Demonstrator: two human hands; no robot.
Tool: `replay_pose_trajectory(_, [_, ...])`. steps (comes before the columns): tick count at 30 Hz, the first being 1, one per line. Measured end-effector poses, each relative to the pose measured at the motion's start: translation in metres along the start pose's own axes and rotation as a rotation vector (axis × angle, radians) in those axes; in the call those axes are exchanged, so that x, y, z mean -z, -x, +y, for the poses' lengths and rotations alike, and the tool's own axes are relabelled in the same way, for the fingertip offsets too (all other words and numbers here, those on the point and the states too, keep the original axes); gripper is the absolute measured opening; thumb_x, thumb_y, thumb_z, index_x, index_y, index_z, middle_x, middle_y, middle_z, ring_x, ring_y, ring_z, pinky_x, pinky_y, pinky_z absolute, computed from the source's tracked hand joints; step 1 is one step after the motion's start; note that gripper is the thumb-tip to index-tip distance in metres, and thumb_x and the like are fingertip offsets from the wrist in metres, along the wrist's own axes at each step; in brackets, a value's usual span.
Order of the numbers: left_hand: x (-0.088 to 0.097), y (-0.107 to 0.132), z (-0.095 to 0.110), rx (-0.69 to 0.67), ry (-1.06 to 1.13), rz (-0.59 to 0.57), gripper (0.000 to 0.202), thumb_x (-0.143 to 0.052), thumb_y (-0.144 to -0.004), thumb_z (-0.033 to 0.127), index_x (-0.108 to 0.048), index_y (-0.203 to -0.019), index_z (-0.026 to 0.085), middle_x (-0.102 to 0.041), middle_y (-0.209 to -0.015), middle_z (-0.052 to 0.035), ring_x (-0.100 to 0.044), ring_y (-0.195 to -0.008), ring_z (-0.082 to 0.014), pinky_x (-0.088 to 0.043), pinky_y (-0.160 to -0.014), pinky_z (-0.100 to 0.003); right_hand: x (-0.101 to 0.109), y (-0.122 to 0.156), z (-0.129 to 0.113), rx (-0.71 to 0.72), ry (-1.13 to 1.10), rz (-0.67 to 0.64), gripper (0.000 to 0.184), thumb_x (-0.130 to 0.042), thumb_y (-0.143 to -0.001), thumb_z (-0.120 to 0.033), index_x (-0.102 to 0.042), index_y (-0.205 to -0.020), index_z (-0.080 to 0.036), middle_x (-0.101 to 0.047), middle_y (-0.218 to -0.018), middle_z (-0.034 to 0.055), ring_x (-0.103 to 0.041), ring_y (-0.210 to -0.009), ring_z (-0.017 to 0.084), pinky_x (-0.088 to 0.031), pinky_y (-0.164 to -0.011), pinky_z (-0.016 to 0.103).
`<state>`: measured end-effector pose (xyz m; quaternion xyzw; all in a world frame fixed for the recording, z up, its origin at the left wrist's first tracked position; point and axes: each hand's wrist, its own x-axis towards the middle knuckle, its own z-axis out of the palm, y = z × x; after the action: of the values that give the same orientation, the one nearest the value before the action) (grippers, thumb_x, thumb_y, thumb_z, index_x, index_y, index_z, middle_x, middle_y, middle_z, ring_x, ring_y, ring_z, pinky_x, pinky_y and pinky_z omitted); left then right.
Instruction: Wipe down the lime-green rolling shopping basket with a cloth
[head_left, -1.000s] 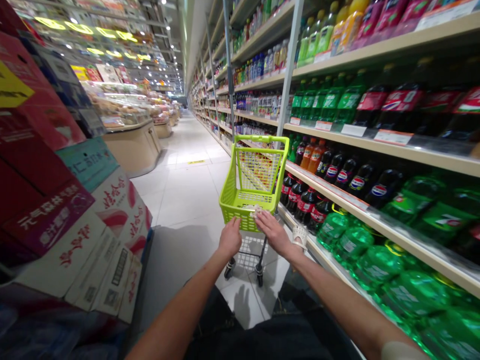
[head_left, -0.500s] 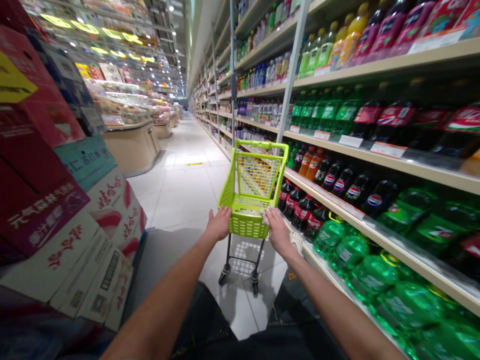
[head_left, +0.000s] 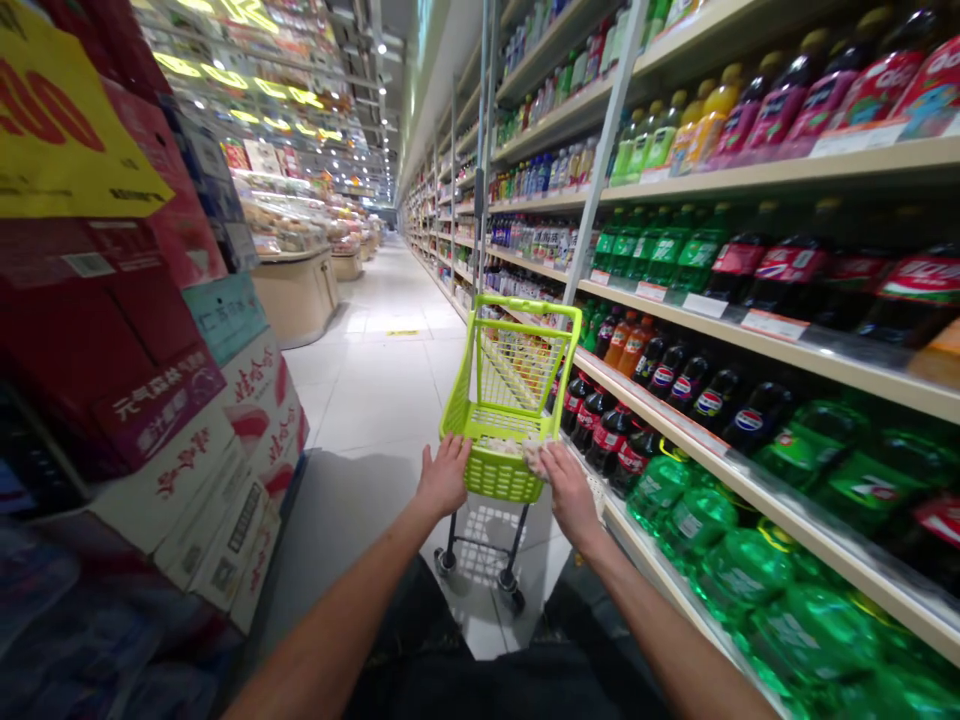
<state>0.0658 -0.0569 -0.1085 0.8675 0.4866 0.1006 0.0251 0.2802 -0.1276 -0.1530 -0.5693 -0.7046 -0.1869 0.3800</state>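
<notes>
A small lime-green shopping cart [head_left: 504,484] with a plastic mesh basket stands in front of me on dark legs with casters. Its taller handle end is on the far side. At the near left corner of the basket, my left hand [head_left: 444,478] has its fingers bent over the rim, with the thumb apart. My right hand [head_left: 571,496] is at the near right corner, closed on a crumpled whitish cloth [head_left: 535,458] pressed against the rim. Something pale lies along the basket's near edge; I cannot make out what it is.
Drink shelves [head_left: 750,310] run along the right, with large green bottles [head_left: 712,540] at the bottom. Stacked drink cartons [head_left: 150,400] rise close on the left under a yellow price sign [head_left: 67,120]. Beyond them stands a rounded display counter [head_left: 296,295] beside the tiled aisle [head_left: 375,370].
The cart and both hands appear slightly lower in the view. The cartons and yellow sign show more on the left as the view has shifted. Both hands stay at the basket's near corners.
</notes>
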Motion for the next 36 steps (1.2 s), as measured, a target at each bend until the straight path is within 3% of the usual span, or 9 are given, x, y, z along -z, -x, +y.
replay_pose_trajectory(4, [0.002, 0.012, 0.018, -0.018, -0.022, -0.031, 0.068, -0.040, -0.067, 0.014, -0.025, -0.133, 0.017, -0.026, -0.141, -0.0075, -0.015, -0.130, -0.0243, -0.014, -0.101, -0.055, -0.024, -0.004, -0.036, 0.033, -0.087, -0.014, 0.039, -0.037, -0.080, -0.006, -0.054, -0.113, -0.016, -0.051, -0.122, 0.0128, -0.034, -0.123, 0.022, -0.034, -0.099, 0.046])
replay_pose_trajectory(6, [0.002, 0.017, 0.026, -0.041, -0.037, -0.036, 0.068, -0.040, -0.067, 0.016, -0.025, -0.133, 0.017, -0.026, -0.141, -0.0066, -0.016, -0.130, -0.0240, -0.015, -0.101, -0.054, -0.025, -0.008, -0.042, 0.010, -0.111, -0.006, 0.038, -0.038, -0.078, -0.005, -0.056, -0.111, -0.015, -0.052, -0.120, 0.0127, -0.038, -0.121, 0.022, -0.035, -0.098, 0.045])
replay_pose_trajectory(13, [-0.001, 0.030, 0.054, -0.140, -0.044, -0.007, 0.068, -0.040, -0.068, 0.020, -0.023, -0.133, 0.013, -0.023, -0.142, -0.0070, -0.019, -0.129, -0.0241, -0.017, -0.102, -0.050, 0.042, -0.004, -0.004, -0.132, -0.226, 0.038, 0.039, -0.039, -0.065, -0.003, -0.063, -0.091, -0.020, -0.061, -0.102, 0.0065, -0.054, -0.099, 0.018, -0.043, -0.089, 0.036])
replay_pose_trajectory(17, [-0.001, 0.036, 0.068, -0.196, -0.046, -0.010, 0.066, -0.039, -0.069, 0.021, -0.024, -0.133, 0.013, -0.024, -0.142, -0.0060, -0.019, -0.128, -0.0231, -0.016, -0.102, -0.049, 0.060, -0.010, -0.003, -0.157, -0.337, -0.048, 0.036, -0.038, -0.061, -0.005, -0.064, -0.082, -0.019, -0.064, -0.091, 0.0044, -0.057, -0.090, 0.016, -0.045, -0.083, 0.032])
replay_pose_trajectory(21, [-0.002, 0.040, 0.075, -0.249, -0.038, -0.002, 0.064, -0.037, -0.069, 0.018, -0.027, -0.132, 0.014, -0.025, -0.142, -0.0044, -0.021, -0.128, -0.0212, -0.016, -0.103, -0.048, 0.058, -0.025, -0.002, -0.227, -0.270, -0.188, 0.035, -0.038, -0.062, -0.005, -0.064, -0.081, -0.018, -0.063, -0.087, 0.0049, -0.057, -0.085, 0.016, -0.044, -0.079, 0.030])
replay_pose_trajectory(25, [-0.003, 0.042, 0.083, -0.226, 0.002, -0.007, 0.065, -0.037, -0.069, 0.017, -0.026, -0.132, 0.014, -0.025, -0.142, -0.0050, -0.020, -0.128, -0.0225, -0.017, -0.102, -0.049, 0.049, -0.026, -0.006, -0.202, -0.060, -0.307, 0.035, -0.042, -0.065, -0.006, -0.063, -0.092, -0.016, -0.059, -0.101, 0.0095, -0.051, -0.096, 0.020, -0.039, -0.087, 0.034])
replay_pose_trajectory(30, [-0.006, 0.038, 0.086, -0.171, 0.118, -0.020, 0.071, -0.042, -0.062, 0.014, -0.028, -0.131, 0.009, -0.025, -0.141, -0.0081, -0.019, -0.129, -0.0240, -0.019, -0.104, -0.045, 0.033, -0.014, -0.031, -0.141, 0.041, -0.249, 0.047, -0.059, -0.066, -0.028, -0.054, -0.112, -0.014, -0.048, -0.119, 0.0153, -0.042, -0.108, 0.027, -0.034, -0.092, 0.044])
replay_pose_trajectory(33, [-0.010, 0.032, 0.077, -0.194, 0.233, 0.007, 0.072, -0.039, -0.060, 0.007, -0.026, -0.131, 0.005, -0.030, -0.139, -0.0103, -0.020, -0.129, -0.0187, -0.020, -0.106, -0.035, 0.024, -0.015, -0.039, -0.143, 0.053, -0.227, 0.038, -0.057, -0.068, -0.021, -0.058, -0.106, -0.018, -0.051, -0.116, 0.0125, -0.042, -0.107, 0.026, -0.035, -0.092, 0.043])
replay_pose_trajectory(36, [-0.011, 0.026, 0.065, -0.194, 0.313, 0.038, 0.069, -0.038, -0.061, 0.004, -0.029, -0.129, 0.007, -0.037, -0.134, -0.0109, -0.027, -0.126, -0.0165, -0.022, -0.106, -0.032, 0.026, -0.017, -0.027, -0.091, 0.017, -0.182, 0.034, -0.046, -0.073, -0.007, -0.063, -0.098, -0.021, -0.055, -0.113, 0.0082, -0.044, -0.107, 0.021, -0.036, -0.093, 0.038])
